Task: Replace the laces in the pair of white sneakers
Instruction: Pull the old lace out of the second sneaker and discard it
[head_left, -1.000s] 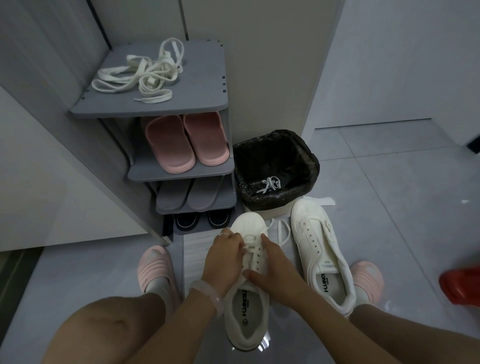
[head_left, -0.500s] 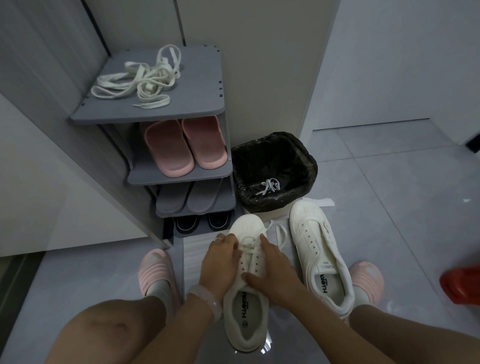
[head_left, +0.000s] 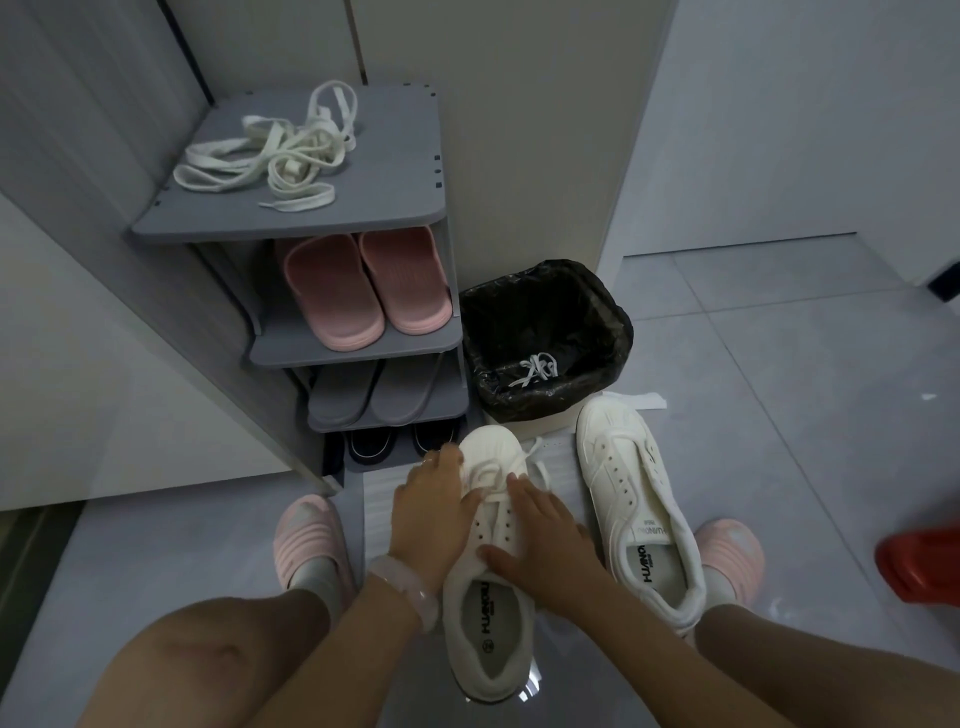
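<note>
- Red object (head_left: 922, 564), far right of the right hand (head_left: 545, 535): cut by the frame edge.
- Left hand (head_left: 434, 506) hides the sneaker's (head_left: 491, 597) near-side eyelets.
- Black shoes (head_left: 402, 444) just beyond the left hand: mostly under the shelf.

Grey shoe rack (head_left: 363, 208) against pale wall (head_left: 519, 130), grey tiled floor (head_left: 805, 389).

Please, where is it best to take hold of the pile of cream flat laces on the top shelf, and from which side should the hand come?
Pinch the tangled middle of the pile of cream flat laces on the grey top shelf, coming from above. The strands cross and bunch there, so one pinch probably lifts most of them; the flat loops at the left edge would slip out singly.
</note>
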